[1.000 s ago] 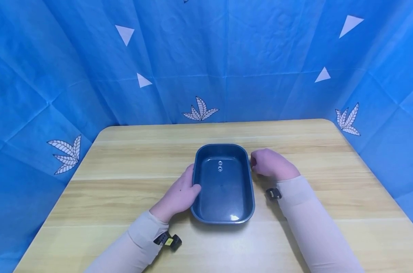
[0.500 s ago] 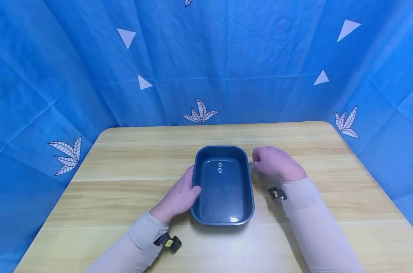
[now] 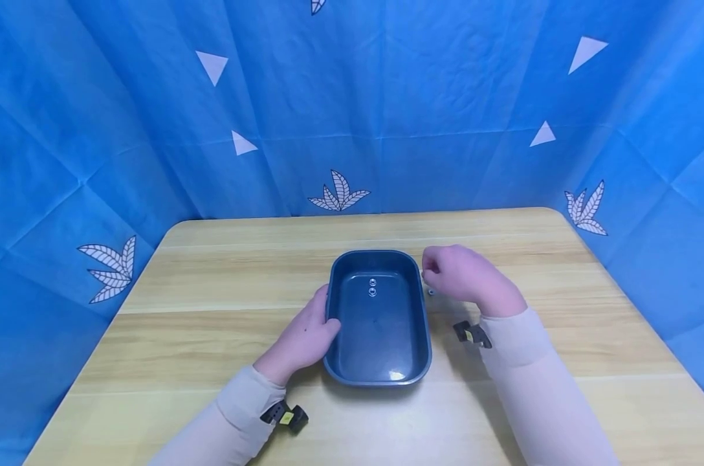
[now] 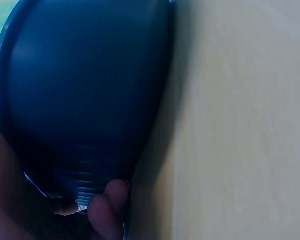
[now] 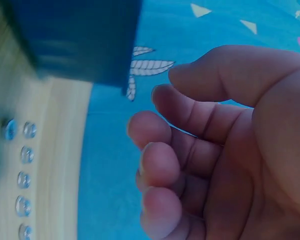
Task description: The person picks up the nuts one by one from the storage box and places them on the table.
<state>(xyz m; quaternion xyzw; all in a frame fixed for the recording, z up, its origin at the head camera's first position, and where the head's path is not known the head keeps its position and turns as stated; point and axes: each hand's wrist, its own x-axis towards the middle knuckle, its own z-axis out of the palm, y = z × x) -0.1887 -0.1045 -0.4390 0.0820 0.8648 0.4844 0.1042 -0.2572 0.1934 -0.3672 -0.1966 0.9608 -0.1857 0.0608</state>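
A dark blue rectangular tray (image 3: 378,343) sits mid-table with two small metal nuts (image 3: 372,287) inside near its far end. My left hand (image 3: 301,340) grips the tray's left side, thumb over the rim; the left wrist view shows its fingers (image 4: 106,215) against the outer wall. Just right of the tray, my right hand (image 3: 465,277) hovers with fingers loosely curled. In the right wrist view, its thumb and index fingertips lie close together, with nothing visible between them. Several nuts (image 5: 23,180) lie in a row on the table there; the hand hides most from the head view.
The wooden table (image 3: 224,272) has rounded far corners. A blue curtain (image 3: 352,97) with white triangles and leaf prints hangs behind it and along both sides. Each wrist wears a small black camera (image 3: 294,417).
My right hand shifted slightly right, then back left toward the tray, uncovering a nut on the table beneath it. The left hand, the tray and the two nuts inside stay put.
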